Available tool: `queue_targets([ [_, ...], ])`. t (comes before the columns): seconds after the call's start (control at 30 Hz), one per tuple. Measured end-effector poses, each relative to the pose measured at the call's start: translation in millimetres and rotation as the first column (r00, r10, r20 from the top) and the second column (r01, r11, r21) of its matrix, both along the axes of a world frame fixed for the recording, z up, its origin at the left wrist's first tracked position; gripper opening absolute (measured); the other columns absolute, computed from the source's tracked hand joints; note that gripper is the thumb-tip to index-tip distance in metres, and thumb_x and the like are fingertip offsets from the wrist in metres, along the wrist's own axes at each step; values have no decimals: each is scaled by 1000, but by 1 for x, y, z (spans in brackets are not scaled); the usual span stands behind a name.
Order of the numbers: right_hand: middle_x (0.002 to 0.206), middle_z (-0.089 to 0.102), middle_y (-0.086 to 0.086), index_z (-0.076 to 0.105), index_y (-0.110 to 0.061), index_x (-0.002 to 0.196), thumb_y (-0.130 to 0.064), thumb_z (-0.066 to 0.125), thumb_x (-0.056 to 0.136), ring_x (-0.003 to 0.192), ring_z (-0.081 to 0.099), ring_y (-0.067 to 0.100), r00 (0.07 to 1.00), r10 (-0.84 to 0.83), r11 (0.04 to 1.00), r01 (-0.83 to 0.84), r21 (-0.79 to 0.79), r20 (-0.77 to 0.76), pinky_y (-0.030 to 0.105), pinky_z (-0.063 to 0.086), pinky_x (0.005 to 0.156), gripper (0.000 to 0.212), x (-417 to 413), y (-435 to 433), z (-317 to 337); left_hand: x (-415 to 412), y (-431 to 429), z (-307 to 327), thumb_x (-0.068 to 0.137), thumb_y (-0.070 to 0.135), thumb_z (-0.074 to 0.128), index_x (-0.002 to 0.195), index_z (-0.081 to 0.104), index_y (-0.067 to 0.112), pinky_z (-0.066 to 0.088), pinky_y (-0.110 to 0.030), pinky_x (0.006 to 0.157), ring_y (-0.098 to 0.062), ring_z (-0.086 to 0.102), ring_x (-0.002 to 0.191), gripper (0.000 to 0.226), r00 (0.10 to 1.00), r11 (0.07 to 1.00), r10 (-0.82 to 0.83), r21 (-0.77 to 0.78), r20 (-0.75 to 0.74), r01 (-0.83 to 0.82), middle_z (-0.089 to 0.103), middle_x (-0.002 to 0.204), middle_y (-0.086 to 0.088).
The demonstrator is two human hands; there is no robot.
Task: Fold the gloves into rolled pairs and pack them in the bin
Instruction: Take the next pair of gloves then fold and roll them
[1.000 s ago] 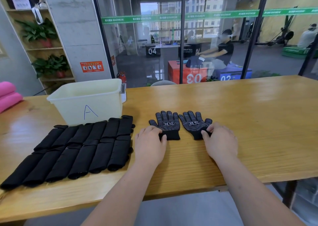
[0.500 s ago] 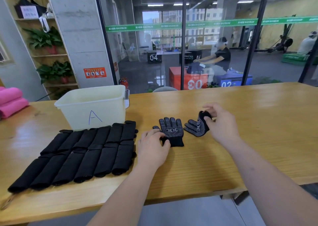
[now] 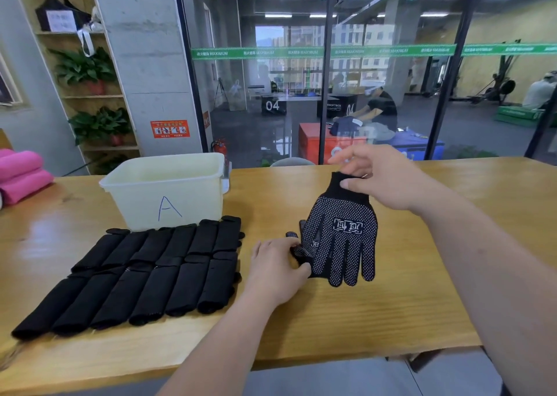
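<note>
My right hand (image 3: 382,181) pinches the cuff of a black dotted glove (image 3: 343,235) and holds it up, fingers hanging down over the table. Behind it lies a second black glove (image 3: 297,246) flat on the wood, mostly hidden. My left hand (image 3: 275,267) rests on that glove, fingers curled at its cuff. A cream bin marked "A" (image 3: 168,190) stands at the back left. In front of it lie several black rolled glove pairs (image 3: 144,275) in two rows.
The wooden table (image 3: 422,305) runs wide to the right, its front edge close to me. Pink rolled cloths (image 3: 21,172) sit at the far left. A glass wall stands behind the table.
My right hand has lifted the right glove off the table by its cuff and swung it over the left glove. My left hand has stayed on the left glove.
</note>
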State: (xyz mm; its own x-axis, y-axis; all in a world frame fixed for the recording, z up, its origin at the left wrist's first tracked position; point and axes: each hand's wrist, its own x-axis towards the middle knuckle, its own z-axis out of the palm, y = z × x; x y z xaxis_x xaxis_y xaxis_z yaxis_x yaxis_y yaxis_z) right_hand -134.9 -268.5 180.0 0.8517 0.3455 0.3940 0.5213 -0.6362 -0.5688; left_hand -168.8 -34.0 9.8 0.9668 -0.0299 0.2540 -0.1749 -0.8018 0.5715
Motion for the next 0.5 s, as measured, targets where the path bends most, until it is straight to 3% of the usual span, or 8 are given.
queue_targets([
  [0.07, 102, 74, -14, 72, -34, 121, -10, 81, 90, 102, 69, 1, 998, -38, 998, 40, -47, 44, 26, 51, 102, 40, 13, 6, -7, 0, 1, 0, 89, 46, 68, 148, 56, 36, 10, -43, 132, -13, 41, 144, 61, 1000, 1000, -5, -3, -3, 5, 58, 145, 14],
  [0.23, 99, 76, -24, 74, -35, 115, -9, 80, 91, 100, 68, -5, 960, -104, 992, 81, 97, 260, 25, 50, 101, 36, 23, 20, -15, 3, 3, -3, 88, 50, 71, 151, 53, 36, 23, -43, 127, -16, 39, 144, 67, 1000, 1000, -1, 3, 6, 1, 57, 148, 13],
  [0.3, 97, 76, -26, 76, -34, 113, -8, 80, 90, 96, 67, -8, 954, -86, 995, 66, 81, 287, 23, 51, 97, 35, 23, 28, -34, 6, 3, -5, 86, 55, 72, 151, 52, 37, 27, -42, 125, -16, 41, 143, 70, 1000, 1000, 8, 9, 12, -8, 57, 147, 14],
  [0.37, 99, 78, -21, 76, -29, 117, -3, 79, 90, 97, 69, -9, 979, 15, 1000, -17, 5, 204, 25, 53, 98, 37, 22, 37, -69, 8, 3, -6, 85, 58, 73, 151, 52, 36, 29, -43, 125, -17, 42, 143, 72, 1000, 1000, 15, 6, 13, -15, 58, 146, 14],
  [0.43, 108, 78, -16, 72, -28, 128, -5, 77, 91, 102, 69, -5, 993, 102, 982, -92, -167, 54, 28, 53, 100, 43, 17, 43, -112, 8, 2, -7, 86, 59, 72, 152, 51, 35, 29, -45, 125, -18, 43, 142, 73, 1000, 1000, 18, 15, 7, -18, 57, 147, 13],
  [0.5, 119, 74, -16, 68, -32, 135, -13, 74, 96, 110, 65, 1, 997, 73, 948, -58, -313, 36, 25, 51, 100, 44, 10, 44, -152, 7, 1, -8, 87, 59, 68, 153, 49, 36, 28, -46, 126, -17, 41, 144, 72, 1000, 1000, 24, 11, 0, -23, 56, 149, 13],
])
